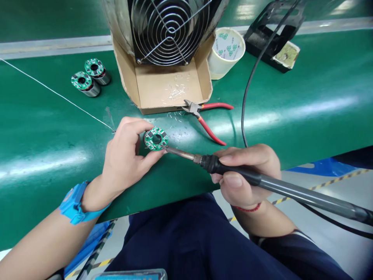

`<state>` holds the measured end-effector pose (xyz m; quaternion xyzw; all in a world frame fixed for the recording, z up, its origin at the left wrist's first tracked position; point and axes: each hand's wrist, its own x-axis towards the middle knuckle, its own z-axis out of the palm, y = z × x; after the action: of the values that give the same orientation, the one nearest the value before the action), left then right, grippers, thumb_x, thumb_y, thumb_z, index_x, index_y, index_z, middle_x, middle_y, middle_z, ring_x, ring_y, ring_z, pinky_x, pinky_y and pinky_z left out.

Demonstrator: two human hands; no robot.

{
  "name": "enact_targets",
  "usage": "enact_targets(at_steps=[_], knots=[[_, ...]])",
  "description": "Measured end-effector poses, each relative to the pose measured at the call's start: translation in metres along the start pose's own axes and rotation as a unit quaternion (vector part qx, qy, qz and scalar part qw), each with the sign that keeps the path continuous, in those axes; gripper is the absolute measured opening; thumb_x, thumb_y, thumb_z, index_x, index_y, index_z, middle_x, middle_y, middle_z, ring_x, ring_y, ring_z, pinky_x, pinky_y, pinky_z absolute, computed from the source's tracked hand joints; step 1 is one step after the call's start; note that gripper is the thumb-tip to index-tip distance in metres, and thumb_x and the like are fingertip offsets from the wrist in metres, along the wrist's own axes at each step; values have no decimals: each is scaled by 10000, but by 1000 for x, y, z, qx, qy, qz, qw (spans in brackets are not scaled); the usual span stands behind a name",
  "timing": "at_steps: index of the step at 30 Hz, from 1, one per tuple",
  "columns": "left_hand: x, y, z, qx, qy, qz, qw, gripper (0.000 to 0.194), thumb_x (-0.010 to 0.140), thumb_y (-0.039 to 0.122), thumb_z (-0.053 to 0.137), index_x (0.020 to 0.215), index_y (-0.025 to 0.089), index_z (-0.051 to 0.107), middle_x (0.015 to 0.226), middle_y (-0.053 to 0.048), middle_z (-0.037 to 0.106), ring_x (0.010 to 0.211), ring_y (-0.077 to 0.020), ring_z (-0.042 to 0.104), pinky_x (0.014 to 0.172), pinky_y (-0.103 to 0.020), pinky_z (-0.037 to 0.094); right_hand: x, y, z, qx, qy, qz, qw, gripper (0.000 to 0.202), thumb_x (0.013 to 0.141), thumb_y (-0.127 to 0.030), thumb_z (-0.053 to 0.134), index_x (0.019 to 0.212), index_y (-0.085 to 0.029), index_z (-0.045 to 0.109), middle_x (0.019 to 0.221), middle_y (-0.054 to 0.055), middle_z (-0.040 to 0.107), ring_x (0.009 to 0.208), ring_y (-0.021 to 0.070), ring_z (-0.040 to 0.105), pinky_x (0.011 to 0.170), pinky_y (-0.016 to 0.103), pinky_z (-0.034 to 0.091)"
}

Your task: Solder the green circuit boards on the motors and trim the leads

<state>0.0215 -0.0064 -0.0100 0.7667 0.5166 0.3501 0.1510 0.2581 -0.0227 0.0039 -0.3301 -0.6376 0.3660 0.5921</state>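
Note:
My left hand (125,151) is closed around a small motor with a round green circuit board (151,143) facing up; most of its metal body is hidden. In my right hand (247,173) is a soldering iron (227,166) with a black grip and grey handle, held like a pen. Its tip touches or nearly touches the lower right edge of the board. Beyond the iron lies a pair of red-handled side cutters (194,109), jaws apart, against the front of a cardboard tray (140,87). Clipped wire ends (176,116) are scattered by the jaws.
Two more motors with green boards (87,77) stand at the back left. A fan with a wire guard (170,31) is behind the tray. To the right are a white tape roll (227,50) and an iron stand with sponge (285,54). Solder wire (58,95) stretches across the left.

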Motion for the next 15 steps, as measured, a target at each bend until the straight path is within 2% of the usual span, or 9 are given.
enact_targets(at_steps=[10, 12, 15], knots=[[1, 1, -1, -20, 4, 9, 1000, 375, 856, 199, 782, 1167, 253, 579, 1083, -47, 667, 887, -185, 644, 509, -262, 415, -6, 1, -4, -27, -14, 12, 999, 135, 965, -344, 700, 1090, -291, 699, 633, -45, 645, 360, 104, 497, 295, 240, 429], [1, 1, 0, -19, 3, 10, 1000, 365, 871, 219, 783, 1169, 255, 577, 1082, -47, 664, 876, -181, 634, 514, -261, 415, -11, 1, -9, -62, -23, 31, 997, 169, 962, -382, 694, 1114, -306, 691, 661, -33, 662, 408, 131, 541, 340, 272, 476], [0, 0, 1, -15, 14, 10, 1000, 372, 889, 308, 811, 1175, 256, 579, 1071, -40, 654, 783, -153, 583, 535, -267, 429, -17, 5, -20, -162, -48, 90, 981, 290, 941, -471, 696, 1177, -304, 680, 794, 23, 711, 601, 210, 666, 507, 370, 596]])
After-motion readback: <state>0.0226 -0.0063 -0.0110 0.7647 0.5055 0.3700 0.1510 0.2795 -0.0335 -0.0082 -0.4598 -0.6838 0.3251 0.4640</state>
